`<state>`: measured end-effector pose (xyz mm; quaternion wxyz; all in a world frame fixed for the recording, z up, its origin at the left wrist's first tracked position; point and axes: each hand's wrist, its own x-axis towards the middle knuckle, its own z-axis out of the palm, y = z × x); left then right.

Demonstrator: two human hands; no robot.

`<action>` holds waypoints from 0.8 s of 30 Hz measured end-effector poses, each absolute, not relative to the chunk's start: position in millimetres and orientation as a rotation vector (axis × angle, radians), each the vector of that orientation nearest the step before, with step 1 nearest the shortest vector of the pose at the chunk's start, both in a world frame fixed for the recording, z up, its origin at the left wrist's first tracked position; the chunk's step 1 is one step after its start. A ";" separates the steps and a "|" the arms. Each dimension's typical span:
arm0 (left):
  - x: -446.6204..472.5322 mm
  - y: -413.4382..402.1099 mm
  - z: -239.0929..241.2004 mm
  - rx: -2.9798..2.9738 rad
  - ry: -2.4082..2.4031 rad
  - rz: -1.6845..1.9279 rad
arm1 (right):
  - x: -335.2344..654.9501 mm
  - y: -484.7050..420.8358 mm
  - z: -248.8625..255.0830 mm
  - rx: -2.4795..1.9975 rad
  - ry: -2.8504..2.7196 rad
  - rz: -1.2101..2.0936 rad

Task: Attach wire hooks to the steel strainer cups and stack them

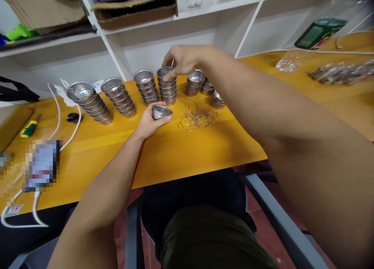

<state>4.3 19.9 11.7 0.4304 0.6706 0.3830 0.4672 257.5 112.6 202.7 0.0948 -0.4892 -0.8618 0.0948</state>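
A small perforated metal cup (162, 112) lies tilted in my left hand (147, 123), which is closed around it just over the table. Farther back, my right hand (184, 60) pinches the rim of the top cup on a tall stack (168, 90) of similar cups. Another stack (144, 86) rises directly to its left. Loose thin metal rings (196, 120) lie in a tangle to the right of my left hand. Lower groups of cups (192, 84) stand behind and beside the rings, partly hidden by my right forearm.
Two more leaning cup stacks stand at left, one in the middle left (119, 98) and one farther left (90, 103). White cables (58, 113), a screwdriver (29, 129) and a blurred-out device (43, 166) lie beyond. A plastic bottle (317, 37) is at right. White shelving (175, 35) borders the back.
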 end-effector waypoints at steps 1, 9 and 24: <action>5.1 19.9 12.1 1.676 0.953 1.169 | 257.9 115.1 201.8 -1.444 -2.548 0.280; 4.4 21.0 14.8 1.644 0.935 1.220 | 255.7 120.4 186.8 -1.426 -2.375 0.431; -3.7 25.1 3.2 1.748 0.960 1.155 | 321.2 145.4 136.5 -1.987 -2.563 0.041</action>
